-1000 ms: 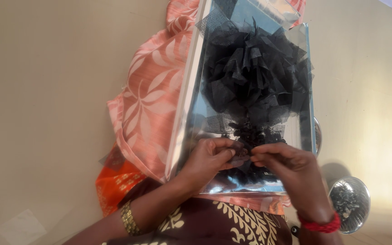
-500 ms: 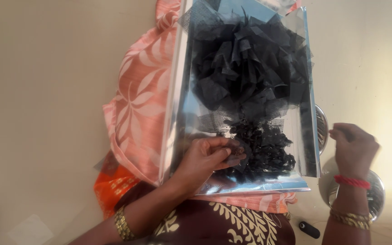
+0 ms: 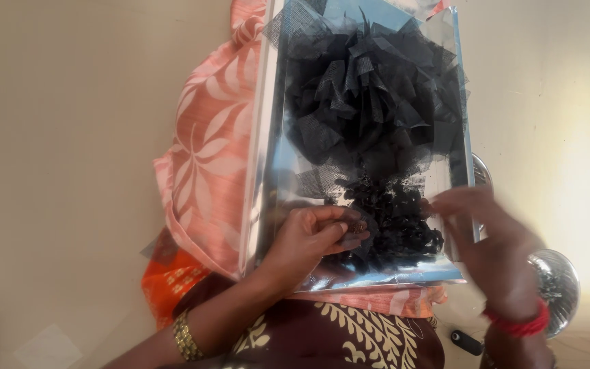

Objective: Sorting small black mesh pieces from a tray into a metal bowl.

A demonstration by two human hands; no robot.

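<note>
A shiny silver board (image 3: 268, 171) rests on my lap. On it sits a big ruffled black net flower (image 3: 370, 96) with a bunch of small black beads (image 3: 397, 225) below it. My left hand (image 3: 308, 239) lies on the board's lower part and pinches a small piece of black material at the edge of the beads. My right hand (image 3: 493, 246), blurred from motion, hovers at the board's right edge beside the beads. Its fingers are spread, and whether it holds anything cannot be made out.
Pink leaf-patterned cloth (image 3: 206, 178) lies under the board, with orange cloth (image 3: 169, 280) below it. A round metal bowl (image 3: 558, 280) stands on the pale floor at the right. A small black object (image 3: 468, 342) lies near my right wrist.
My right hand left the beads, swung out right toward the metal bowl, and has now come back to the board's right edge. My left hand stayed pinching at the beads.
</note>
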